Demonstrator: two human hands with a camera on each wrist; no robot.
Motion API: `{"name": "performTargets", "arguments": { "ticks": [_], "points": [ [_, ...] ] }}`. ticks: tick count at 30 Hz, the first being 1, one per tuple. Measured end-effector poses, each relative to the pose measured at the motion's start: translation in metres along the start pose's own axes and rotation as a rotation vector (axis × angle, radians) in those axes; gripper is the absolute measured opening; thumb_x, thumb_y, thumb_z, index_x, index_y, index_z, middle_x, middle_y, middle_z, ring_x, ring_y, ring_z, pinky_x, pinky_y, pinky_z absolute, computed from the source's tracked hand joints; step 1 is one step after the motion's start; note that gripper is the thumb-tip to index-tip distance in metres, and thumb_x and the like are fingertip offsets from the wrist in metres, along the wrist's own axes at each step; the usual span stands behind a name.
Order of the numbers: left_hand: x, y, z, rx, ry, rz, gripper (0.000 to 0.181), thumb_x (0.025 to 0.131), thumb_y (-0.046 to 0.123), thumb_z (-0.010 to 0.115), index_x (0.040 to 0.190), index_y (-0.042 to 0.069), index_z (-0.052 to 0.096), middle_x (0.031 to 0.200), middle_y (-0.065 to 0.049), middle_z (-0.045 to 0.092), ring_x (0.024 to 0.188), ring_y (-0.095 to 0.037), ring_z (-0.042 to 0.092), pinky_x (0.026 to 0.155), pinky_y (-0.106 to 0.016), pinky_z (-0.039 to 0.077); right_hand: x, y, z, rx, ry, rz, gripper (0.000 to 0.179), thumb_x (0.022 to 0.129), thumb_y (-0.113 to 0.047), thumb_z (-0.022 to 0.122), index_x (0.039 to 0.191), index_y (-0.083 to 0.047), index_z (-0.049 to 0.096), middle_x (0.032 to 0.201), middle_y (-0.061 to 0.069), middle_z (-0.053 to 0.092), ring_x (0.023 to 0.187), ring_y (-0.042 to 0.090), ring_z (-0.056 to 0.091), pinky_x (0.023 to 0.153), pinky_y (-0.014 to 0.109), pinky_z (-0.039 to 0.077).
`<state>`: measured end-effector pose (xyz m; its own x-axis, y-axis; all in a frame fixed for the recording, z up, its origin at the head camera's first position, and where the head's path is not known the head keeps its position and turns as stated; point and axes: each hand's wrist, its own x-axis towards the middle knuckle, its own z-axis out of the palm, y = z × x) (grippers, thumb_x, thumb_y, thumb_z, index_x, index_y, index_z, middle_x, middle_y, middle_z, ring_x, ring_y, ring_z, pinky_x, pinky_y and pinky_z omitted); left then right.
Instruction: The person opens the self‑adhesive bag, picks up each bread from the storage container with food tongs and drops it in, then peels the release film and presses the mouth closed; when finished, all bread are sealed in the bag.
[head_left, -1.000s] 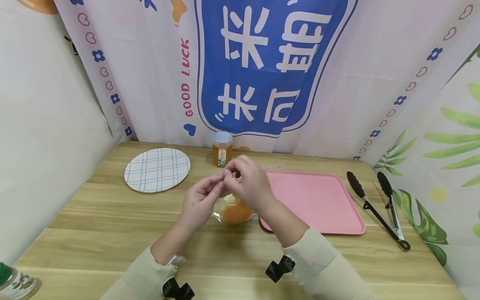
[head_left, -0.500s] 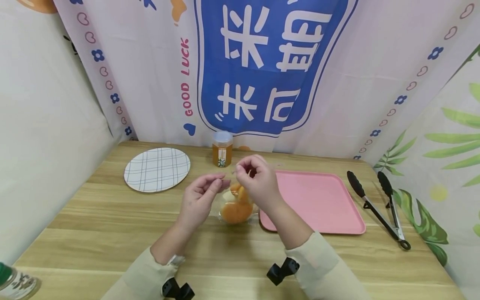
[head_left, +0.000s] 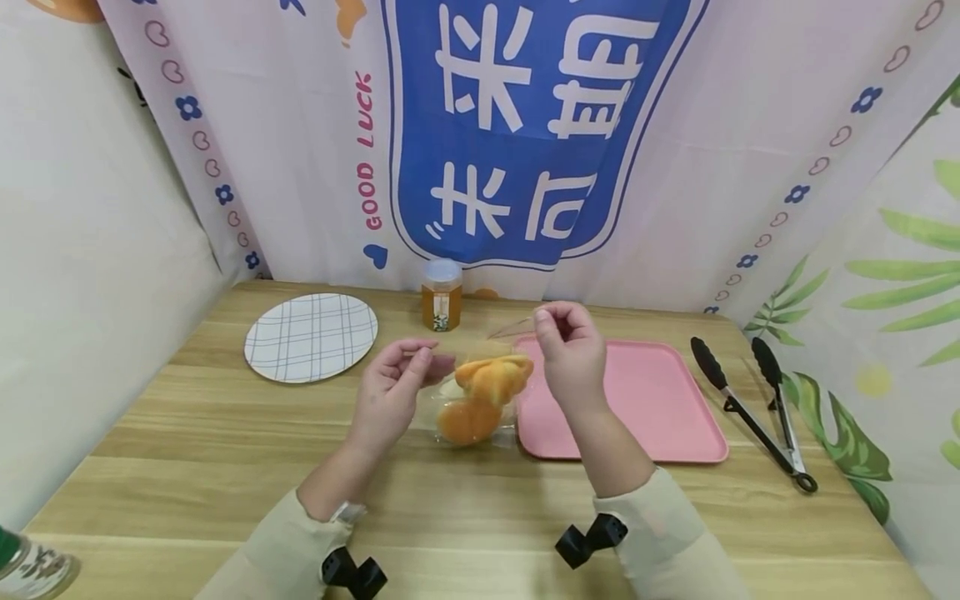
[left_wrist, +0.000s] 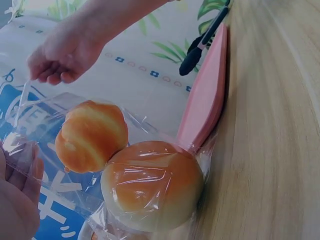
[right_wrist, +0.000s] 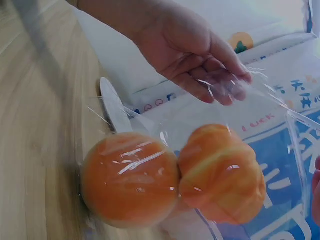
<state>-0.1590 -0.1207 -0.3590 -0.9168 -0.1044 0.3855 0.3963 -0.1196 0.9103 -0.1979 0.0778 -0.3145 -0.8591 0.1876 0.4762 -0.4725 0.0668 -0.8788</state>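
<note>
A clear plastic bag (right_wrist: 135,117) stands on the table between the hands. Inside it are a round bun (head_left: 468,421) at the bottom and a knobbly golden bread roll (head_left: 498,379) above it. My left hand (head_left: 390,392) pinches the bag's upper left edge between thumb and fingers. To the right and a little higher, my right hand (head_left: 576,367) pinches the opposite edge of the bag, the other fingers curled in. In the left wrist view a thin strip of film (left_wrist: 22,102) runs taut from the right hand's fingertips.
A pink tray (head_left: 630,417) lies just right of the bag, with black-tipped tongs (head_left: 765,433) beyond it. Behind are a honey-coloured jar (head_left: 442,302) and a checked oval plate (head_left: 311,337). A green-capped bottle (head_left: 33,567) is at the near left corner.
My hands were together above the bag; the right hand has drawn away to the right, spreading the bag's top. The knobbly roll now shows fully. The left hand has hardly moved.
</note>
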Motion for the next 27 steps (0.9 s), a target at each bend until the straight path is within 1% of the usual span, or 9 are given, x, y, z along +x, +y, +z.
{"name": "performTargets", "arguments": {
  "ticks": [2,4,6,8,13,17,20,23,27],
  "points": [
    [0.001,0.0,-0.001,0.0,0.001,-0.011,0.014,0.101,0.006,0.05,0.104,0.009,0.064,0.086,0.013,0.075,0.083,-0.005,0.073,0.078,-0.024,0.061,0.003,0.001,-0.006,0.026,0.046,0.026,0.009,0.09,-0.002,0.062,0.089,0.006,0.062,0.073,-0.013,0.056,0.068,0.002,0.049,0.06,0.012,0.044],
    [0.001,0.0,-0.001,-0.005,0.003,-0.028,0.016,0.101,0.006,0.05,0.102,0.015,0.063,0.085,0.015,0.075,0.082,-0.005,0.073,0.077,-0.025,0.062,0.006,0.001,-0.012,0.05,0.087,0.047,0.006,0.091,-0.003,0.062,0.084,-0.003,0.063,0.07,-0.013,0.056,0.065,0.002,0.049,0.058,0.012,0.043],
    [0.002,0.0,-0.002,-0.006,0.003,-0.038,0.017,0.101,0.006,0.049,0.102,0.017,0.063,0.085,0.015,0.075,0.082,-0.006,0.073,0.077,-0.026,0.062,0.008,0.002,-0.019,0.065,0.126,0.057,0.013,0.091,-0.003,0.062,0.081,-0.012,0.062,0.067,-0.012,0.056,0.063,0.001,0.049,0.056,0.012,0.042],
    [0.002,0.0,-0.002,-0.011,0.0,-0.045,0.018,0.102,0.007,0.049,0.101,0.018,0.062,0.084,0.015,0.075,0.082,-0.006,0.074,0.077,-0.026,0.062,0.009,0.003,-0.025,0.083,0.157,0.062,0.018,0.091,-0.003,0.062,0.079,-0.017,0.061,0.066,-0.011,0.056,0.061,0.001,0.049,0.054,0.012,0.042],
    [0.004,0.0,-0.004,-0.011,0.007,-0.057,0.018,0.102,0.007,0.049,0.1,0.019,0.063,0.083,0.014,0.075,0.081,-0.008,0.074,0.078,-0.027,0.062,0.014,0.005,-0.039,0.086,0.23,0.073,0.019,0.092,-0.004,0.062,0.078,-0.017,0.062,0.067,-0.01,0.056,0.062,0.003,0.051,0.056,0.013,0.045],
    [0.005,0.001,-0.006,-0.006,0.023,-0.071,0.017,0.102,0.007,0.05,0.101,0.018,0.063,0.082,0.013,0.075,0.079,-0.008,0.074,0.077,-0.027,0.062,0.019,0.007,-0.05,0.086,0.274,0.108,0.018,0.094,-0.006,0.062,0.079,-0.017,0.062,0.069,-0.009,0.057,0.066,0.005,0.053,0.059,0.014,0.047],
    [0.006,0.002,-0.008,0.001,0.033,-0.082,0.015,0.102,0.008,0.049,0.103,0.015,0.062,0.083,0.013,0.075,0.08,-0.008,0.074,0.078,-0.027,0.062,0.022,0.009,-0.059,0.09,0.307,0.136,0.019,0.094,-0.008,0.062,0.078,-0.018,0.061,0.068,-0.009,0.056,0.064,0.004,0.052,0.06,0.015,0.047],
    [0.006,0.004,-0.009,0.003,0.044,-0.091,0.014,0.102,0.008,0.049,0.105,0.012,0.062,0.083,0.013,0.075,0.08,-0.009,0.074,0.078,-0.027,0.062,0.024,0.011,-0.068,0.085,0.34,0.144,0.021,0.094,-0.008,0.062,0.077,-0.02,0.062,0.066,-0.008,0.056,0.06,0.003,0.051,0.059,0.015,0.047],
    [0.006,0.006,-0.011,-0.004,0.059,-0.106,0.015,0.102,0.007,0.048,0.105,0.013,0.062,0.082,0.013,0.075,0.079,-0.009,0.074,0.078,-0.028,0.062,0.026,0.014,-0.08,0.075,0.376,0.15,0.021,0.094,-0.01,0.062,0.076,-0.019,0.062,0.065,-0.008,0.056,0.059,0.004,0.051,0.057,0.015,0.046]
  ]
}}
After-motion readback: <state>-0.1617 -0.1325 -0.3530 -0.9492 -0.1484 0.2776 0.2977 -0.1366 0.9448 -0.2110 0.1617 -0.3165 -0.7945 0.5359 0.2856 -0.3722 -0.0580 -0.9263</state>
